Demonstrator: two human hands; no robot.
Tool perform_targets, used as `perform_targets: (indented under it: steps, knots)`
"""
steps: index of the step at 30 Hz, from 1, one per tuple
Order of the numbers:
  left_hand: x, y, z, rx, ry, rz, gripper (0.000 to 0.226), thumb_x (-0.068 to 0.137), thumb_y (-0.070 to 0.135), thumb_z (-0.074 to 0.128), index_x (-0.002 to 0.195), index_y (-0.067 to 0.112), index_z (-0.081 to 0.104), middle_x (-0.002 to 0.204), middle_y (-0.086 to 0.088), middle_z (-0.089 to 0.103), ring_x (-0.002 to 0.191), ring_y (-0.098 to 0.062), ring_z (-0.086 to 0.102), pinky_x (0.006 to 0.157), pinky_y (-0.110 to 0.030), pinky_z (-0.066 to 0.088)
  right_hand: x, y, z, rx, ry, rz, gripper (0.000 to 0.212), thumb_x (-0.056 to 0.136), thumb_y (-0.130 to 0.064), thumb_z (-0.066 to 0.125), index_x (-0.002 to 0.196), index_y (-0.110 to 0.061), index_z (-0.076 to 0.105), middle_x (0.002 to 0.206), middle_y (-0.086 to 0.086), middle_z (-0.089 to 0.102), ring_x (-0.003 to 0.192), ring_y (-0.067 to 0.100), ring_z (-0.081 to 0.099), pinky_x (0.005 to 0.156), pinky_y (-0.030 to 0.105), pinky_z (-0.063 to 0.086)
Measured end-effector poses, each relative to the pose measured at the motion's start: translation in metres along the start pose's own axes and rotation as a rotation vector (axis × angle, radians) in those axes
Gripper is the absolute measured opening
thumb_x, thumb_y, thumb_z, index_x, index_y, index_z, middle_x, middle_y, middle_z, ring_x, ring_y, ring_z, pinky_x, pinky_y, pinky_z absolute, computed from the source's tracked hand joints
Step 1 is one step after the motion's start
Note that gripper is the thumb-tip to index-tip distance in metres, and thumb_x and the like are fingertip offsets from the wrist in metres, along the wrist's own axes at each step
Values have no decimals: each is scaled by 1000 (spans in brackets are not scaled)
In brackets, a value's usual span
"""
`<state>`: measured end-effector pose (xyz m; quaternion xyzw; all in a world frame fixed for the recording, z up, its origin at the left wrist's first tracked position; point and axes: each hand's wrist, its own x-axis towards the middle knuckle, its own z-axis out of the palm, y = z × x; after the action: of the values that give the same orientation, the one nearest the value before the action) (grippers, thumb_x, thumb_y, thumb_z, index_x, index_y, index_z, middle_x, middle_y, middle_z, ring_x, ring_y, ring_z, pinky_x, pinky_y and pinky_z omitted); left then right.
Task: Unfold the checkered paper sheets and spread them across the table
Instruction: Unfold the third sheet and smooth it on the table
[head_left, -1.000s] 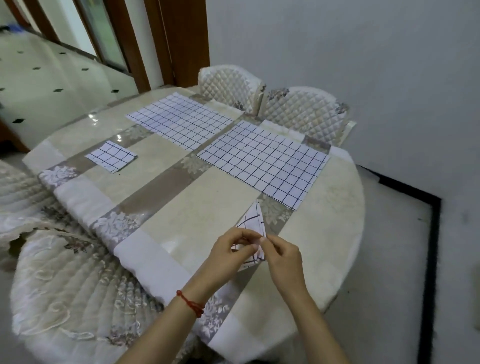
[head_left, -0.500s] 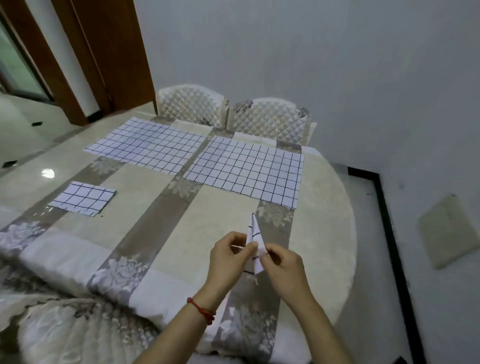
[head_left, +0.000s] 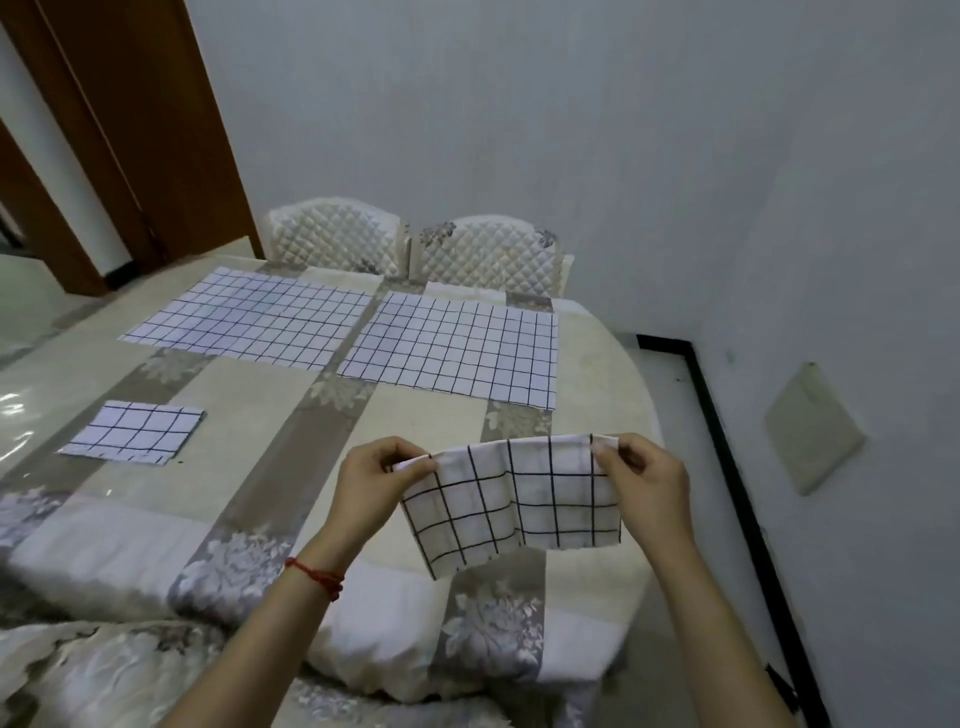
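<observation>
A partly unfolded checkered paper sheet (head_left: 511, 501) hangs in the air above the near right part of the table (head_left: 249, 415). My left hand (head_left: 376, 480) pinches its upper left corner and my right hand (head_left: 647, 480) pinches its upper right corner. A vertical crease still runs down its middle. Two fully unfolded checkered sheets lie flat at the far side, one on the left (head_left: 249, 317) and one on the right (head_left: 457, 351). A small folded checkered sheet (head_left: 135, 431) lies at the left of the table.
Two quilted white chairs (head_left: 410, 249) stand against the table's far edge. A padded chair (head_left: 104, 670) is at the near left. The wall and a black floor border (head_left: 727, 441) run close along the right. A wooden door frame (head_left: 119, 130) stands at the far left.
My hands have moved apart and opened the narrow folded sheet into a wide strip. The camera has swung to the right and nearer to the table.
</observation>
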<state>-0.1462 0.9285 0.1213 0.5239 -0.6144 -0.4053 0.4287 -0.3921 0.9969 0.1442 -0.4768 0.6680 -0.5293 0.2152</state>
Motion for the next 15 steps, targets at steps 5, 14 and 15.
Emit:
perform_targets:
  steps: [5, 14, 15]
  knots:
    - [-5, 16, -3, 100, -147, 45, 13, 72, 12, 75, 63, 20, 68, 60, 6, 69, 59, -2, 60, 58, -13, 46, -4, -31, -9, 12, -66, -151, 28, 82, -9, 64, 66, -32, 60, 63, -13, 65, 64, 2, 53, 60, 8, 40]
    - [-12, 38, -12, 59, -83, 81, 11, 80, 9, 65, 70, 12, 62, 73, -3, 66, 70, -14, 60, 64, -24, 46, -2, -46, -5, -197, 126, -145, 25, 85, -18, 62, 110, -17, 63, 103, -3, 66, 99, 13, 59, 81, 17, 43]
    - [-10, 44, -13, 22, -78, 63, 10, 81, 10, 64, 71, 10, 62, 74, -3, 66, 69, -13, 60, 63, -23, 45, -4, -48, -1, -241, 139, -155, 33, 85, -18, 62, 117, -15, 59, 113, 1, 64, 107, 17, 56, 88, 23, 42]
